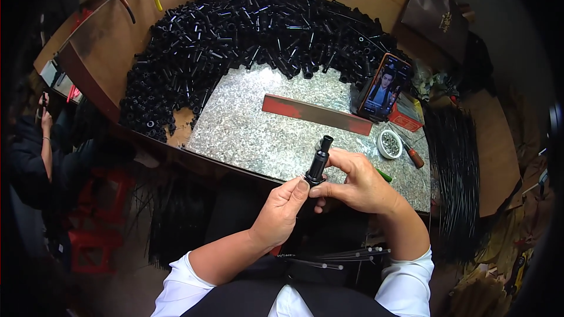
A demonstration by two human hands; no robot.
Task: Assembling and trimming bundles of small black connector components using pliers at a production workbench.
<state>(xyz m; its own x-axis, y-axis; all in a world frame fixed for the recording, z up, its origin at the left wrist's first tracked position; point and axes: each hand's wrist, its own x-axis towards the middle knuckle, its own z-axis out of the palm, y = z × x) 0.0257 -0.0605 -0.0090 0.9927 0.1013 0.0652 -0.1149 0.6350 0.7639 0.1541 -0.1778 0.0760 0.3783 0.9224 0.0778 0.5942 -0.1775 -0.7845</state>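
Note:
A black tubular part [318, 163], with a narrower ringed top and a wider collar lower down, is held upright above the near edge of the table. My left hand [281, 208] pinches its lower end between thumb and fingers. From the other side, my right hand [365, 185] grips the same part, its thumb at the collar and its fingers curled behind. The lower end is hidden by my fingers. Beyond my hands, a long reddish-brown bar [317, 114] lies across the speckled tabletop [232, 120]. Thin rods with white tips [338, 261] lie across my lap.
A heap of black tubular parts [264, 29] fills the table's back and left. At right are a phone [382, 91], a white bowl [400, 151] of small metal pieces, a screwdriver [416, 158] and a bundle of black rods [455, 164]. Another person [41, 152] sits far left.

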